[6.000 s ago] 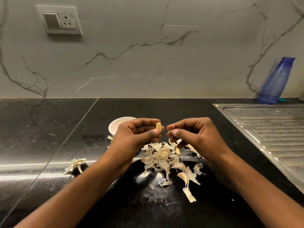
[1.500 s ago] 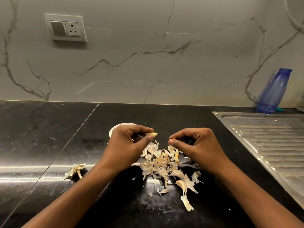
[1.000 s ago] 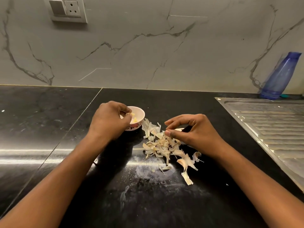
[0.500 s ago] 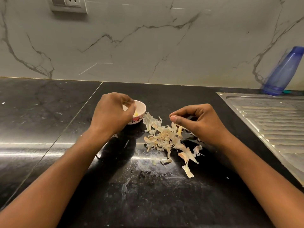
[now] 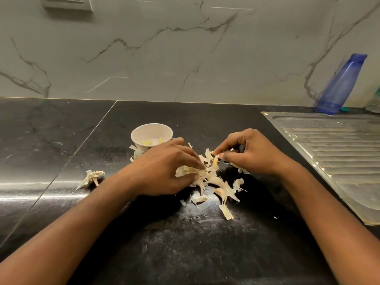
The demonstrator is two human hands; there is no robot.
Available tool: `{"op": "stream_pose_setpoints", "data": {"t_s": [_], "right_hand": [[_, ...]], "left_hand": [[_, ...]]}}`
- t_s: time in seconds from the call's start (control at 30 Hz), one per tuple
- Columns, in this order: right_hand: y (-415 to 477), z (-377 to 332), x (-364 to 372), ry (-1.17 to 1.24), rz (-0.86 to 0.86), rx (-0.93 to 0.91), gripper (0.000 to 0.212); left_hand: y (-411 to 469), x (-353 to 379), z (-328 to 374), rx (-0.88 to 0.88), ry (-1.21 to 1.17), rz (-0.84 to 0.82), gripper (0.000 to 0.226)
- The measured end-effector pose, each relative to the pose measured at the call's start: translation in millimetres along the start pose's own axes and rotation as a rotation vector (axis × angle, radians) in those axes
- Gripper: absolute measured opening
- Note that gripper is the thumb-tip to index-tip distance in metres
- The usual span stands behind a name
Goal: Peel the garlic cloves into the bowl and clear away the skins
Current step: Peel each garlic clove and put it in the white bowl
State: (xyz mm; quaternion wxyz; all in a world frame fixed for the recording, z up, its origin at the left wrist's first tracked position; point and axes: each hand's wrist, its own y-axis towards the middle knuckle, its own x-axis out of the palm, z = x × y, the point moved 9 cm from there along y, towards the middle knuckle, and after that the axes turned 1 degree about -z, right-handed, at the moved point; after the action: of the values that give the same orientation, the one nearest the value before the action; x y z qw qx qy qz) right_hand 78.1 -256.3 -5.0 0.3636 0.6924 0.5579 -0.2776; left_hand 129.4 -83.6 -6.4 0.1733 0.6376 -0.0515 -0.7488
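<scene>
Just to the right of the bowl (image 5: 136,140) and a little nearer the person lies a heap of skins (image 5: 223,189), and both hands crowd over it. The left hand (image 5: 164,171) covers the heap's bowl-side edge and hides the bowl's near right wall. The right hand (image 5: 254,153) sits farther right of the bowl. Left of the bowl and nearer the person, apart from it, lies a spent garlic stem (image 5: 91,177). Far right of the bowl runs a drainboard (image 5: 339,157), with a blue bottle (image 5: 341,85) behind it at the foot of the wall (image 5: 185,48). High and left of the bowl, a switch plate (image 5: 67,4) is cut off by the frame's top

The counter (image 5: 185,243) is black polished stone, smudged with pale dust nearer than the bowl. The wall is grey-veined marble, the drainboard ribbed steel, the bottle translucent and tapering. The skins are papery cream strips, curled and torn

The bowl is small, round and white, and a few yellowish peeled cloves (image 5: 152,142) lie at its bottom. The left hand's fingers and thumb are closed round a clump of skins. The right thumb and forefinger pinch a pale piece (image 5: 214,161) at the heap's far side, and I cannot tell whether it is clove or skin
</scene>
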Motion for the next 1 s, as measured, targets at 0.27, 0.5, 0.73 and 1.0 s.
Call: {"op": "stream_pose_setpoints", "data": {"t_s": [0.27,0.5,0.73,1.0], "right_hand": [[0,2,17,-0.074,-0.142,-0.018,0.016],[-2,1,7,0.01,-0.073,-0.037,0.005],[-3,-9,-11,0.198,0.085,-0.068,0.007],[-3,-24,-1,0.322,0.062,-0.109,0.022]], "left_hand": [[-6,-9,-9,-0.05,-0.052,0.025,0.024],[-8,-23,-19,-0.088,-0.127,0.157,0.032],[-12,-32,-30,-0.142,-0.216,0.33,0.035],[-8,-31,-16,-0.094,-0.31,0.344,0.02]]}}
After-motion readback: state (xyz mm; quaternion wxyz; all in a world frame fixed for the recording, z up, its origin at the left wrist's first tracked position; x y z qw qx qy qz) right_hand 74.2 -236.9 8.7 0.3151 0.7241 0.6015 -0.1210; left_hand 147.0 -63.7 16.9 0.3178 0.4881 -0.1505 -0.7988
